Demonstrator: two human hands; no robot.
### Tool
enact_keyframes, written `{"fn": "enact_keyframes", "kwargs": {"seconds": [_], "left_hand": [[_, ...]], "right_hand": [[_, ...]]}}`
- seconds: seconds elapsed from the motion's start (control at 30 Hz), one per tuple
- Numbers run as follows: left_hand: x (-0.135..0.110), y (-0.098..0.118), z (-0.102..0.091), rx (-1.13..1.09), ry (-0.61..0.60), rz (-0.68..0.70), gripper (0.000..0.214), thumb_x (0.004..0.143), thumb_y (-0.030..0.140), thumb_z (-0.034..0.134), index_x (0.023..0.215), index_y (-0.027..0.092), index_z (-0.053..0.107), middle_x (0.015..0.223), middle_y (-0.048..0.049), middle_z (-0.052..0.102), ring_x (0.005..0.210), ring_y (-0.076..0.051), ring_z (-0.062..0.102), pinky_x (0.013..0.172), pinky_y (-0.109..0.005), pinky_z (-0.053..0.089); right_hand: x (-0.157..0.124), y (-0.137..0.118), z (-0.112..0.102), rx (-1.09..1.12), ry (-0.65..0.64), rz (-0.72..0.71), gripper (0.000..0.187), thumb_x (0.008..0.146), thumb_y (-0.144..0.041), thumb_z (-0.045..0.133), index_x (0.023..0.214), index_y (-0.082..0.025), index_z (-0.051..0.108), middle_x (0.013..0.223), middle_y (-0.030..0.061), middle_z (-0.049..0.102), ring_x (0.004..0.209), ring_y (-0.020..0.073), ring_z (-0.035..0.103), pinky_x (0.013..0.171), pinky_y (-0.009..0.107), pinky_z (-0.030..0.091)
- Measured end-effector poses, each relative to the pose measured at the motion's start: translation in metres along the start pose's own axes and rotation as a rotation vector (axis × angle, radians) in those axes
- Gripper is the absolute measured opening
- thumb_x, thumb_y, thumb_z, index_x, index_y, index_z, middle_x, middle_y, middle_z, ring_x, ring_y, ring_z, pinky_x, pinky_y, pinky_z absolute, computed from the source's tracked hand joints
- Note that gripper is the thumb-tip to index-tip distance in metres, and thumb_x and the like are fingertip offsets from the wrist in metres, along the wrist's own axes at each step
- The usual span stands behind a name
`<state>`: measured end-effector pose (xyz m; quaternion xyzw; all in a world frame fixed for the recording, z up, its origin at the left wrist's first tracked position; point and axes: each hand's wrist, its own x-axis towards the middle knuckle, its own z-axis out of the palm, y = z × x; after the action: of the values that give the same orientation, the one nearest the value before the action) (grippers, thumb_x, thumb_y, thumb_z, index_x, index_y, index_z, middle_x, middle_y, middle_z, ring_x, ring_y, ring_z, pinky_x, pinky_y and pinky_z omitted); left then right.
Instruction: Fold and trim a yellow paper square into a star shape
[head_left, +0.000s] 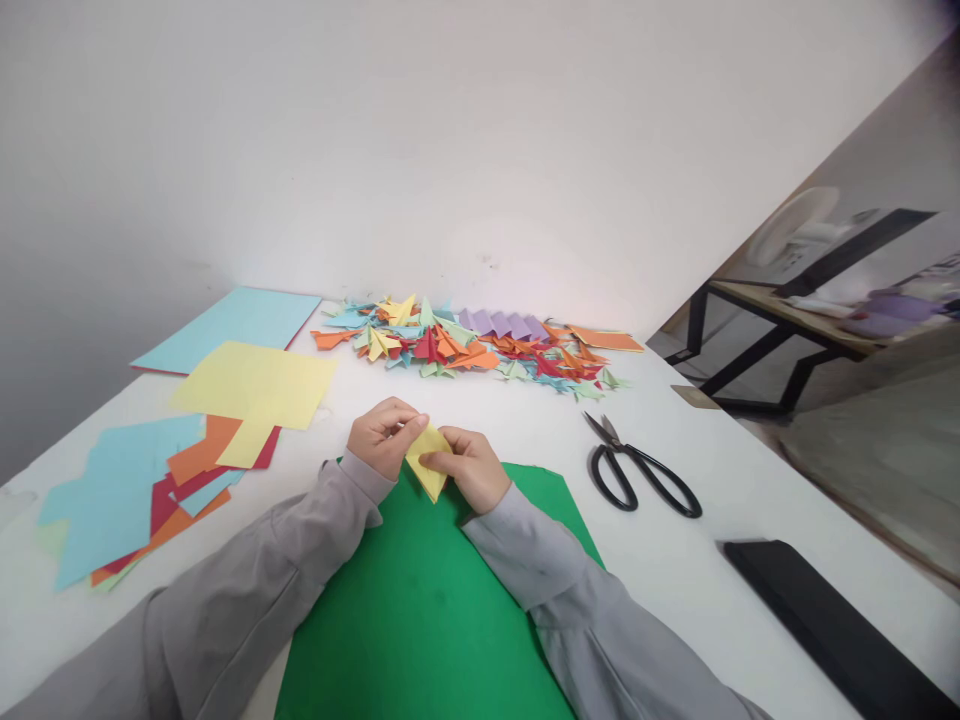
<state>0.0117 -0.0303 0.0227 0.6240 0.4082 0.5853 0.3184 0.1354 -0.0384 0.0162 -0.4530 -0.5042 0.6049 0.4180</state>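
A small piece of folded yellow paper [431, 462] is held up between my two hands, one pointed end hanging down. My left hand [384, 437] pinches its upper left edge between thumb and fingers. On the other side, my right hand [474, 468] grips it with the thumb flat across its front and the fingers behind. Both hands are over the far edge of a green mat [420, 610]. The fingers behind the paper are partly hidden.
Folded paper planes [450, 345] lie heaped along the wall, beside orange sheets [606, 339]. Cut coloured paper [120, 490], a yellow sheet [255, 382] and blue sheets [232, 325] are at left. Black-handled scissors [637, 465] and a long black object [832, 620] lie at right.
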Motion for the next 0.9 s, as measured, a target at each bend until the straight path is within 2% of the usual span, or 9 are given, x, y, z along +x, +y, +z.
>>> {"fn": "enact_keyframes", "kwargs": {"seconds": [0.2, 0.33, 0.47, 0.6, 0.77, 0.9], "left_hand": [[-0.001, 0.001, 0.0, -0.135, -0.055, -0.15, 0.036, 0.079, 0.033, 0.038, 0.063, 0.014, 0.063, 0.07, -0.0055, 0.058, 0.064, -0.012, 0.053, 0.054, -0.024, 0.044], [-0.002, 0.0, 0.0, -0.159, -0.098, -0.114, 0.015, 0.067, 0.021, 0.052, 0.068, 0.014, 0.065, 0.074, -0.005, 0.059, 0.07, -0.013, 0.054, 0.06, -0.025, 0.045], [-0.002, -0.004, 0.003, -0.175, -0.077, -0.165, 0.015, 0.053, 0.014, 0.061, 0.068, 0.014, 0.066, 0.066, -0.0018, 0.056, 0.058, -0.01, 0.052, 0.052, -0.023, 0.043], [0.0, -0.007, 0.006, -0.245, -0.042, -0.236, 0.012, 0.049, 0.017, 0.065, 0.061, 0.012, 0.065, 0.057, 0.0003, 0.054, 0.049, -0.008, 0.049, 0.046, -0.022, 0.043], [0.001, -0.011, 0.007, -0.395, 0.057, -0.406, 0.022, 0.045, 0.023, 0.07, 0.063, 0.01, 0.063, 0.054, -0.0008, 0.059, 0.048, -0.01, 0.054, 0.045, -0.024, 0.047], [0.001, -0.013, 0.008, -0.483, 0.127, -0.468, 0.029, 0.042, 0.027, 0.073, 0.064, 0.01, 0.063, 0.054, -0.0024, 0.062, 0.049, -0.013, 0.056, 0.047, -0.027, 0.048]], "right_hand": [[0.003, 0.003, -0.003, 0.06, 0.054, 0.013, 0.005, 0.049, -0.015, 0.059, 0.053, -0.015, 0.056, 0.038, -0.0053, 0.051, 0.032, 0.0078, 0.042, 0.034, 0.02, 0.031], [0.006, 0.007, -0.006, 0.128, 0.083, 0.01, 0.005, 0.05, -0.016, 0.06, 0.053, -0.015, 0.056, 0.039, -0.0048, 0.052, 0.034, 0.008, 0.043, 0.034, 0.02, 0.033], [0.008, 0.01, -0.008, 0.188, 0.115, -0.008, 0.007, 0.05, -0.017, 0.062, 0.056, -0.014, 0.058, 0.042, -0.0044, 0.053, 0.035, 0.0082, 0.045, 0.034, 0.02, 0.034], [0.007, 0.009, -0.007, 0.218, 0.118, -0.049, 0.011, 0.052, -0.021, 0.064, 0.059, -0.014, 0.059, 0.044, -0.0037, 0.055, 0.036, 0.0076, 0.046, 0.033, 0.018, 0.035], [0.006, 0.004, -0.006, 0.332, 0.065, -0.039, 0.032, 0.062, -0.045, 0.056, 0.059, -0.013, 0.056, 0.043, 0.0008, 0.055, 0.036, 0.0098, 0.048, 0.032, 0.019, 0.036], [0.006, 0.002, -0.008, 0.379, 0.079, -0.031, 0.027, 0.063, -0.04, 0.057, 0.057, -0.014, 0.055, 0.043, 0.0008, 0.054, 0.036, 0.0091, 0.047, 0.033, 0.019, 0.036]]}}
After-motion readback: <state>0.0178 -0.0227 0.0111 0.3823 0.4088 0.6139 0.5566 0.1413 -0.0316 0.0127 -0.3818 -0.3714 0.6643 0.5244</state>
